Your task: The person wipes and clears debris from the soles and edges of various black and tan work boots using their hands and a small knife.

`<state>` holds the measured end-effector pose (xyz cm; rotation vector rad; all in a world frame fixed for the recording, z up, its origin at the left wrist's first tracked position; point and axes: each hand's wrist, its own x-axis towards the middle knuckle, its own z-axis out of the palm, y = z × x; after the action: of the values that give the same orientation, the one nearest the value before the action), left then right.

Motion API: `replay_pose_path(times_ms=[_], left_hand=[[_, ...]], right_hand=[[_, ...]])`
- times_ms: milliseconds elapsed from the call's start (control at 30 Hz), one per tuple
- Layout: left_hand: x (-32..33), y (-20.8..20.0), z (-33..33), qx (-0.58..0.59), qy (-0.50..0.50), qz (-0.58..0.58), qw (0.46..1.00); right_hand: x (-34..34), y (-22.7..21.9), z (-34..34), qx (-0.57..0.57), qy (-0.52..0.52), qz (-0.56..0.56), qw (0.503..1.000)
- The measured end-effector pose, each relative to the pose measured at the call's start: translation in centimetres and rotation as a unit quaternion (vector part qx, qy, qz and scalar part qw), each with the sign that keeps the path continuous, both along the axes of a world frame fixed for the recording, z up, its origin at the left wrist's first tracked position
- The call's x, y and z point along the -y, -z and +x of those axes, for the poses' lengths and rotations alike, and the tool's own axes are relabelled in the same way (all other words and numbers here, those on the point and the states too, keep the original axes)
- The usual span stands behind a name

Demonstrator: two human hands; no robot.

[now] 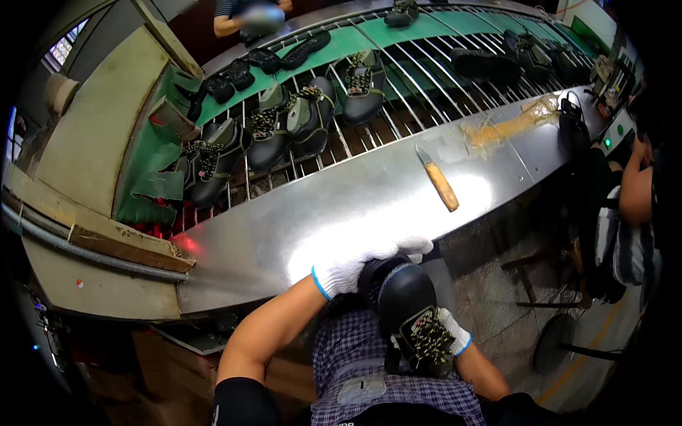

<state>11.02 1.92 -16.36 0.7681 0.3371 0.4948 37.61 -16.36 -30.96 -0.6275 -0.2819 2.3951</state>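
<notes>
A black work shoe (408, 295) with yellow-and-black laces lies in my lap, its toe pointing away from me. My left hand (362, 264), in a white knit glove with a blue cuff, curls round a dark piece (375, 275) against the toe; it looks like a black sole, though much of it is hidden. Gloved too, my right hand (452, 331) grips the shoe's right side beside the laces. A knife (438, 179) with a wooden handle rests on the metal worktop (341, 213) beyond my hands.
Several laced black shoes (362, 92) and loose soles (305, 50) sit on a rack of metal rods (419, 85) over green sheeting. A worn panel housing (92, 135) stands left. One person (231, 14) is across the rack; another's arm (636, 184) shows right, near a stool (554, 341).
</notes>
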Motion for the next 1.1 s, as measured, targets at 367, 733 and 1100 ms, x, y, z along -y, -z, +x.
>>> replay_pose_path(times_ms=[367, 733, 1100], left_hand=[[-0.2, -2.3, 1.5, -0.022, 0.043, -0.004, 0.999], [-0.1, -2.8, 1.6, -0.053, 0.041, 0.010, 0.998], [0.7, -4.0, 2.7, -0.062, 0.016, -0.065, 0.996]], right_hand=[[1.2, -3.5, -1.3, 0.109, 0.029, 0.045, 0.993], [0.6, -4.6, -1.8, 0.169, 0.006, 0.088, 0.982], [1.1, -3.8, -1.5, 0.113, 0.052, 0.093, 0.988]])
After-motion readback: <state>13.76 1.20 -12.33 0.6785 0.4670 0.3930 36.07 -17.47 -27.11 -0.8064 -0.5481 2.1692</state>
